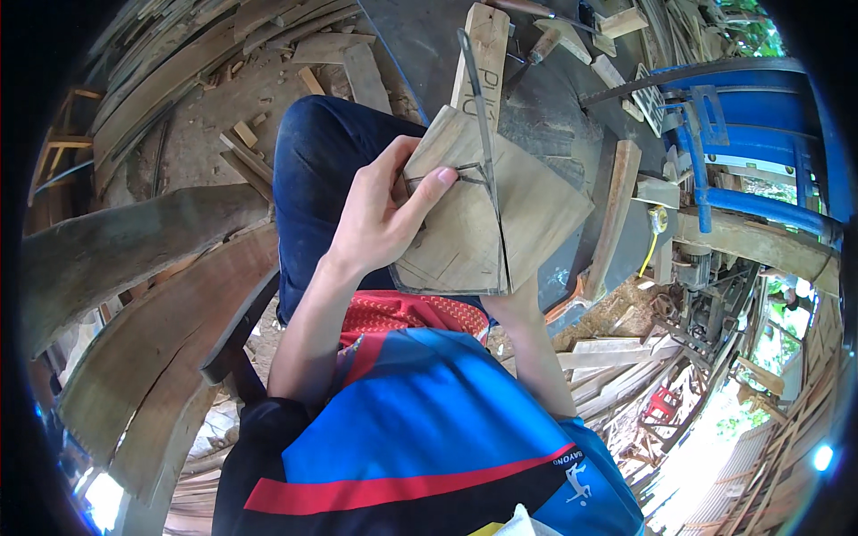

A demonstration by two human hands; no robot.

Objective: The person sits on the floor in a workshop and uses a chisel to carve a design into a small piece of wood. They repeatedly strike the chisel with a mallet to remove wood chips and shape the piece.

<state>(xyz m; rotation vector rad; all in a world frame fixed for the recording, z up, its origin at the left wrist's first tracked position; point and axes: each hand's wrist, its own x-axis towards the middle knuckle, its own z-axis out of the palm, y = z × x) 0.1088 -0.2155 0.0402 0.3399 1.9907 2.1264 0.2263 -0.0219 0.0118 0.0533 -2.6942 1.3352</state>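
Observation:
My left hand grips a pale wooden board by its left edge. The thumb lies on its face and the fingers curl around the edge. Dark drawn lines mark the face near the thumb. To the right extends another flat wooden face; I cannot tell whether it is the same piece. A narrow dark metal strip, like a saw blade, crosses in front of the wood from top to bottom. My right hand reaches beneath the lower right edge, its fingers hidden by the wood.
Behind the wood is a dark grey tabletop with an upright plank, a long wooden bar and offcuts. A yellow tape measure hangs at the right, near a blue metal frame. Large curved planks lie at the left.

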